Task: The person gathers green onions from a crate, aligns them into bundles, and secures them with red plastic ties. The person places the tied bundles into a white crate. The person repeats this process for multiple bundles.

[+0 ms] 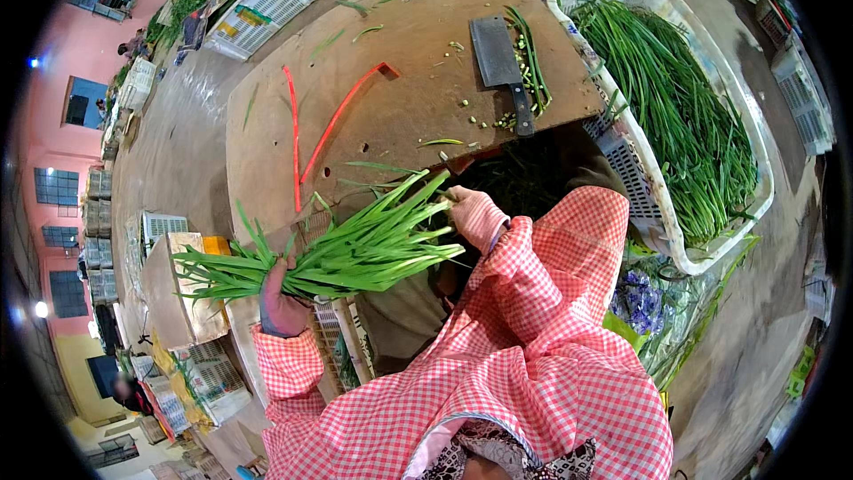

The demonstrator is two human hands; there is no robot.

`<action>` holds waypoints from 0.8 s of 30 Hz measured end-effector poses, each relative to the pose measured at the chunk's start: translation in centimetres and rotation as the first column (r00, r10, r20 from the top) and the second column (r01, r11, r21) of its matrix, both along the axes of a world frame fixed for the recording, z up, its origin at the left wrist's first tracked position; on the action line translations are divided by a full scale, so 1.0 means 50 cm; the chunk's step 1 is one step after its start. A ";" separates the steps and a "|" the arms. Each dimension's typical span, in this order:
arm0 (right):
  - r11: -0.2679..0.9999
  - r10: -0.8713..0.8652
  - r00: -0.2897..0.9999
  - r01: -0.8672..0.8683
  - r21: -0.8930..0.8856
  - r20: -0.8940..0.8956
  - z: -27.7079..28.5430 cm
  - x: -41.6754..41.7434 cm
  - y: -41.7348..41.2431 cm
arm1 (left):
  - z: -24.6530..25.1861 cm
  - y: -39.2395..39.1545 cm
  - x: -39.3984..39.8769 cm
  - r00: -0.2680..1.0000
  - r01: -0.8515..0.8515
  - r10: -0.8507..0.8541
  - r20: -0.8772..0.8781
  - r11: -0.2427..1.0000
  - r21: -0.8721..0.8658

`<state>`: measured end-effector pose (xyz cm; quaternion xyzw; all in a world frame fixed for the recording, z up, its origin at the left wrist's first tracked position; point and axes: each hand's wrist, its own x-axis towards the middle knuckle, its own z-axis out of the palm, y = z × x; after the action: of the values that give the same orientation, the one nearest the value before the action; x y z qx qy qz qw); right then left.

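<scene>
A bunch of long flat green leaves, apparently garlic chives (373, 247), lies across my lap side of the wooden board. My left hand (283, 293) grips it near its leafy left end. At the right end of the bunch, my right hand (472, 213) has its fingers closed at the stalk tips; a thin stalk seems to be pinched there. On the board (266, 147) lie two red strips (294, 140), (340, 117) and a cleaver (493, 53) with a black handle. Cut stalk ends (526, 73) and a few long leaves lie beside the blade.
A white plastic crate (763, 147) heaped with green chives (673, 113) stands at the right against the board. Below it are clear wrap and a purple bundle (638, 303). A cardboard box (183, 287) and more crates (266, 10) stand at the left. A person (130, 393) is far off.
</scene>
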<state>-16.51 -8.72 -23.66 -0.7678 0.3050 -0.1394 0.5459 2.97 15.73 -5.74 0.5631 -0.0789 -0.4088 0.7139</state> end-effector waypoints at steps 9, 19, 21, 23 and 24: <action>0.955 0.097 0.994 -0.081 0.284 -0.043 0.209 -0.040 -0.021 | -0.019 0.016 0.002 1.000 0.003 -0.004 0.022 0.998 0.055; 0.876 -0.195 0.981 0.177 0.449 -0.006 0.069 -0.126 -0.042 | -0.048 0.017 0.002 0.976 -0.011 -0.008 0.219 0.996 0.085; 0.979 -0.059 0.984 0.090 0.185 -0.168 0.094 -0.152 -0.082 | -0.034 0.021 -0.025 0.866 0.037 -0.114 0.487 0.986 0.165; 0.986 0.142 0.970 -0.120 -0.118 0.199 0.141 -0.134 -0.099 | -0.041 0.023 -0.015 0.866 0.052 -0.100 0.489 0.992 0.111; 0.972 0.212 0.968 -0.195 -0.134 0.132 0.187 -0.108 -0.109 | -0.044 0.032 -0.006 0.870 0.055 -0.096 0.484 0.994 0.098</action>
<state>-21.91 -14.14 -14.31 -0.8143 0.1751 -0.1562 0.5309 2.69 17.33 -7.93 0.6728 -0.2618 -0.2840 0.6310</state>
